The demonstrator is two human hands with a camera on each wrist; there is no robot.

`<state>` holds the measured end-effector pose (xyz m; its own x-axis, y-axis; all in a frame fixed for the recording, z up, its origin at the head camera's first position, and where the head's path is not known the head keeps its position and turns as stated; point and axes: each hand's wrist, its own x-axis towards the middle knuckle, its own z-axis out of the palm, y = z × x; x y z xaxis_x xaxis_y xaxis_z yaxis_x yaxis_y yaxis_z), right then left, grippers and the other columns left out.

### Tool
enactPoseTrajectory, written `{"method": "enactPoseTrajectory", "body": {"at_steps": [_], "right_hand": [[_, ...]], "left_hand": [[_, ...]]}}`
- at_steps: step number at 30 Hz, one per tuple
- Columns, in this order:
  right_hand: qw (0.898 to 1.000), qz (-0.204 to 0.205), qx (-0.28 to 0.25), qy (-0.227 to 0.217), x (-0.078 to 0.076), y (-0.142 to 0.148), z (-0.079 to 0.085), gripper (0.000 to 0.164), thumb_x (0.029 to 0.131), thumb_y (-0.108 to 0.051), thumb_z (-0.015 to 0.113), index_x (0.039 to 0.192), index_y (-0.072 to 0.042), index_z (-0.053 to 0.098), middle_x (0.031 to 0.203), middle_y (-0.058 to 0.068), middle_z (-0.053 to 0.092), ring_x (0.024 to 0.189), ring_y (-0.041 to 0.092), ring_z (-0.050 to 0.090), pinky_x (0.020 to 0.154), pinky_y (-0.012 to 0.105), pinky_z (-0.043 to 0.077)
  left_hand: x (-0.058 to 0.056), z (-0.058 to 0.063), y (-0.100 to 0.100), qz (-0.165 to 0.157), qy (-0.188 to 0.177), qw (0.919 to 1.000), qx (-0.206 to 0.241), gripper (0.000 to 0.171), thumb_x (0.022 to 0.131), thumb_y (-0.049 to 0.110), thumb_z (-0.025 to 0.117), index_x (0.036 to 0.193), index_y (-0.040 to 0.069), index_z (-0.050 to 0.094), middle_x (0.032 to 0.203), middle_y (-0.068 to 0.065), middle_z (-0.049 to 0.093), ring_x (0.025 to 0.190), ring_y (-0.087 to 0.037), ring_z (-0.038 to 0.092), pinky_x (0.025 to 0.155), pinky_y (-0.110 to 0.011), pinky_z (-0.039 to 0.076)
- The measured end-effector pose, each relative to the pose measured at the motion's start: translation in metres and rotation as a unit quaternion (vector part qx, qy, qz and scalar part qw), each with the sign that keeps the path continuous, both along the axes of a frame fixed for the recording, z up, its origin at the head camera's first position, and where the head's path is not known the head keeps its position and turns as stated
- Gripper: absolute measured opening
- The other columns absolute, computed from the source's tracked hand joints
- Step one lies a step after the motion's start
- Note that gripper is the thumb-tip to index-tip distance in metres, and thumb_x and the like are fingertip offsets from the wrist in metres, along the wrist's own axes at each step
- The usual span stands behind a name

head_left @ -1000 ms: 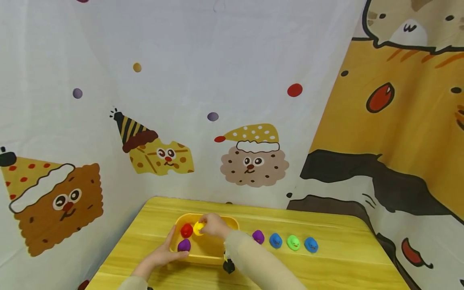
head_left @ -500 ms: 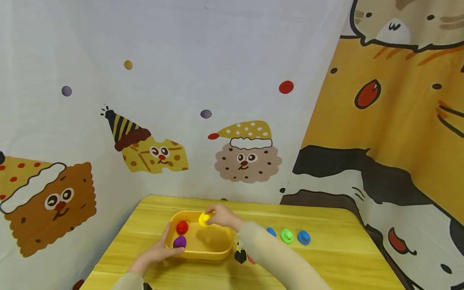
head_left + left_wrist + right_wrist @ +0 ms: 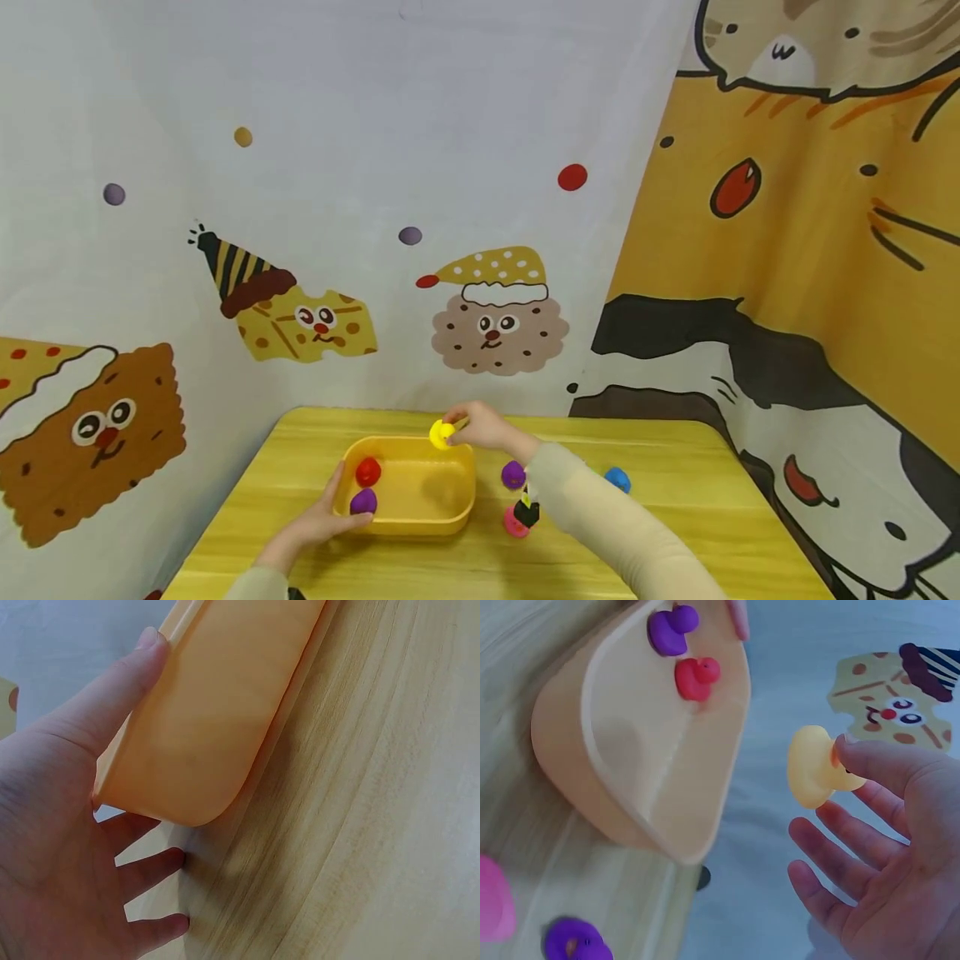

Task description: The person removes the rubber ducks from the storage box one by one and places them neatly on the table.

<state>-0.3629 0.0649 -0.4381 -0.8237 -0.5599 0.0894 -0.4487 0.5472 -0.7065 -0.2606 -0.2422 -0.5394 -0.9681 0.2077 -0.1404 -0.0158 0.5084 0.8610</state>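
- Right hand (image 3: 483,427): grip pinched the yellow duck (image 3: 441,434) between thumb and fingers; lower fingers loosely spread.
- Yellow duck was up off the surface (image 3: 412,575), by the far right corner of the yellow box (image 3: 420,527); right wrist view showed it apart from the rim.
- Left hand (image 3: 318,521): grip spread at the box's left end, thumb on near rim, fingers apart.
- In box, left end: red duck (image 3: 367,472), purple duck (image 3: 363,502) nearer the person.
- Right of box: second purple duck (image 3: 513,475), pink toy (image 3: 512,525) partly covered, blue toy (image 3: 618,479) past the right sleeve (image 3: 607,517).
- Behind: printed cloth (image 3: 337,125).
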Motion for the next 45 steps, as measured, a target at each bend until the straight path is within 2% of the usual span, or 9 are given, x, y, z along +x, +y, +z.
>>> {"method": "enactPoseTrajectory", "body": {"at_steps": [5, 12, 17, 27, 31, 36, 41, 45], "right_hand": [[1.000, 0.006, -0.002, -0.005, 0.004, 0.020, 0.004, 0.031, 0.080, -0.008, 0.077, 0.109, -0.001, 0.068, 0.109, 0.011, 0.067, 0.101, 0.036, 0.062, 0.079, 0.028, 0.054], [1.000, -0.014, 0.003, -0.005, 0.012, 0.049, 0.005, 0.031, 0.081, -0.007, 0.076, 0.111, 0.000, 0.067, 0.110, 0.010, 0.066, 0.094, 0.024, 0.064, 0.078, 0.029, 0.055], [1.000, -0.014, 0.015, 0.009, 0.018, 0.068, 0.004, 0.030, 0.081, -0.007, 0.076, 0.109, -0.001, 0.067, 0.108, 0.009, 0.066, 0.095, 0.024, 0.063, 0.081, 0.031, 0.054], [0.999, -0.029, 0.027, 0.018, 0.034, 0.103, 0.003, 0.026, 0.079, -0.007, 0.077, 0.103, -0.002, 0.069, 0.105, 0.007, 0.067, 0.094, 0.027, 0.063, 0.079, 0.034, 0.055], [0.998, -0.039, 0.037, 0.022, 0.040, 0.117, -0.002, 0.025, 0.077, -0.006, 0.078, 0.099, -0.002, 0.069, 0.100, 0.006, 0.068, 0.089, 0.027, 0.064, 0.077, 0.035, 0.055], [0.997, -0.065, 0.039, 0.001, 0.049, 0.133, -0.009, 0.026, 0.077, -0.007, 0.079, 0.100, -0.003, 0.069, 0.101, 0.006, 0.067, 0.082, 0.021, 0.063, 0.072, 0.033, 0.055], [0.996, -0.083, 0.037, -0.007, 0.056, 0.145, -0.023, 0.028, 0.078, -0.008, 0.079, 0.103, -0.003, 0.068, 0.103, 0.007, 0.066, 0.078, 0.017, 0.063, 0.068, 0.030, 0.055], [0.995, -0.095, 0.035, -0.017, 0.062, 0.155, -0.034, 0.029, 0.078, -0.007, 0.078, 0.104, -0.002, 0.068, 0.105, 0.008, 0.066, 0.078, 0.016, 0.062, 0.067, 0.030, 0.054]], "left_hand": [[0.002, -0.002, -0.001, 0.002, -0.015, 0.9999, 0.006, 0.118, 0.083, 0.033, 0.077, 0.151, -0.001, -0.013, 0.150, -0.042, -0.002, 0.134, -0.060, 0.009, 0.106, -0.070, 0.012], [0.000, 0.000, 0.000, -0.002, -0.021, 0.9997, -0.008, 0.118, 0.084, 0.034, 0.076, 0.151, 0.000, -0.014, 0.150, -0.041, -0.002, 0.135, -0.060, 0.011, 0.106, -0.069, 0.015], [-0.002, 0.000, 0.000, -0.007, -0.029, 0.9995, -0.011, 0.118, 0.084, 0.035, 0.075, 0.151, 0.001, -0.016, 0.151, -0.040, -0.005, 0.135, -0.059, 0.007, 0.106, -0.070, 0.013], [-0.003, -0.002, -0.001, -0.016, -0.015, 0.9996, -0.014, 0.117, 0.086, 0.038, 0.073, 0.150, 0.000, -0.018, 0.149, -0.043, -0.003, 0.133, -0.062, 0.010, 0.105, -0.071, 0.014], [-0.003, -0.002, -0.001, -0.014, -0.022, 0.9996, -0.014, 0.119, 0.085, 0.038, 0.074, 0.150, 0.001, -0.018, 0.149, -0.044, -0.003, 0.134, -0.061, 0.009, 0.105, -0.071, 0.013], [-0.004, 0.001, 0.001, -0.011, -0.031, 0.9992, -0.023, 0.119, 0.085, 0.038, 0.075, 0.150, 0.000, -0.017, 0.149, -0.043, -0.003, 0.134, -0.060, 0.007, 0.106, -0.070, 0.012], [-0.004, 0.001, 0.000, -0.013, -0.032, 0.9991, -0.026, 0.119, 0.085, 0.037, 0.074, 0.150, 0.001, -0.018, 0.149, -0.043, -0.004, 0.135, -0.059, 0.005, 0.107, -0.069, 0.011], [-0.004, 0.001, 0.000, -0.014, -0.033, 0.9986, -0.039, 0.119, 0.085, 0.040, 0.073, 0.150, 0.001, -0.018, 0.148, -0.044, -0.002, 0.133, -0.061, 0.010, 0.105, -0.070, 0.015]]}}
